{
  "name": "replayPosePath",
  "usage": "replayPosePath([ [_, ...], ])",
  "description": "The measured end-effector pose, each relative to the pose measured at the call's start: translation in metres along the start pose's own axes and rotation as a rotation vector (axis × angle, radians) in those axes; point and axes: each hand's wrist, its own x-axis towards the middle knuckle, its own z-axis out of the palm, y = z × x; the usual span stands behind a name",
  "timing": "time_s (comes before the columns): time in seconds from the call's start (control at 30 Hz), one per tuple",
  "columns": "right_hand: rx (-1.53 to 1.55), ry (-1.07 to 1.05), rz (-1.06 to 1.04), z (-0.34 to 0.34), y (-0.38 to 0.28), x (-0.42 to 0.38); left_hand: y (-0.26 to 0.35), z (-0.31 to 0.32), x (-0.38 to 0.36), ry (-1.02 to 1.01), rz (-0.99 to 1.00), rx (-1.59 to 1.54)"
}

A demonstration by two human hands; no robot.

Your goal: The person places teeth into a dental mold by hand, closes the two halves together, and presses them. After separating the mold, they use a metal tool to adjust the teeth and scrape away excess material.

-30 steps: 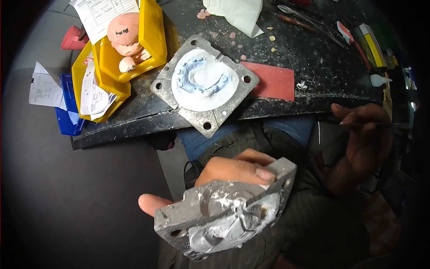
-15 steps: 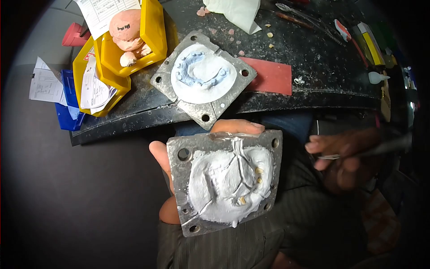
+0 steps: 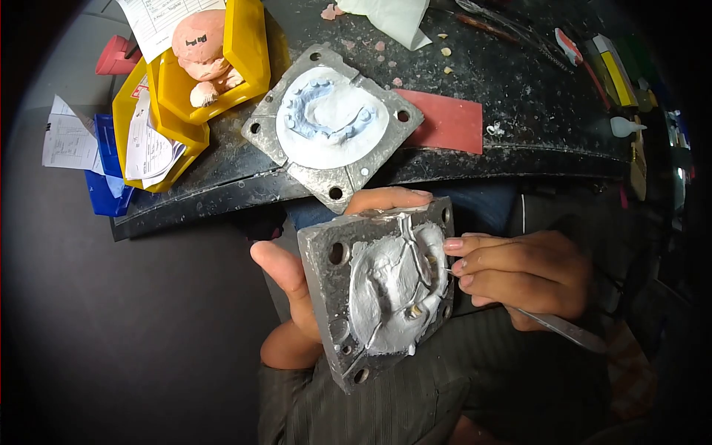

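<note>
My left hand (image 3: 285, 278) grips a metal dental flask half (image 3: 323, 297) from behind and below, its thumb at the left edge and a finger along the top edge. White plaster (image 3: 378, 285) fills this half, forming a mould with channels and a few yellowish teeth (image 3: 415, 311) set in its hollow. Closed around a slim metal dental instrument (image 3: 567, 331), my right hand (image 3: 526, 274) is at the mould's right side. The instrument's fine tip points into the hollow there, and its flat end sticks out below my palm.
On the dark bench (image 3: 512, 81) lies another flask half (image 3: 345, 178) with a bluish dental arch in white plaster, partly over a red sheet (image 3: 449, 126). Yellow bins (image 3: 248, 37) hold papers and a pink model (image 3: 200, 44). White cloth (image 3: 393, 18) and several tools lie farther back.
My right hand has come in from the right, bringing the instrument to the mould. My left hand has tilted the flask half, so its left side edge now shows.
</note>
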Motion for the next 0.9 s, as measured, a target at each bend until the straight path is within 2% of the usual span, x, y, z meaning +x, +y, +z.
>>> replayPosePath([
  [0.1, -0.075, 0.002, -0.042, 0.006, 0.005, 0.0, -0.004, -0.004, 0.0, -0.078, 0.069, -0.003],
  [0.17, -0.179, 0.14, -0.095, 0.017, 0.007, 0.002, -0.002, 0.004, -0.001, 0.023, 0.033, 0.052],
  [0.27, -0.254, 0.105, -0.108, 0.019, 0.005, 0.003, -0.002, 0.002, -0.001, 0.033, 0.017, 0.102],
  [0.4, -0.181, 0.104, -0.08, 0.017, 0.006, 0.002, -0.002, 0.002, 0.0, 0.063, -0.006, 0.118],
  [0.47, -0.208, 0.174, -0.025, 0.021, 0.006, 0.001, -0.001, 0.006, -0.001, 0.099, -0.034, 0.153],
  [0.6, -0.221, 0.12, -0.042, 0.02, 0.006, 0.0, -0.003, 0.001, 0.001, 0.038, -0.014, 0.128],
  [0.7, -0.084, 0.156, 0.042, 0.022, 0.007, -0.003, -0.004, 0.0, 0.001, 0.042, -0.014, 0.141],
  [0.8, -0.122, 0.213, 0.083, 0.026, 0.006, -0.002, -0.003, 0.002, 0.0, 0.127, -0.028, 0.177],
  [0.9, -0.132, 0.159, 0.032, 0.023, 0.01, -0.005, -0.002, -0.003, 0.003, 0.035, 0.005, 0.111],
])
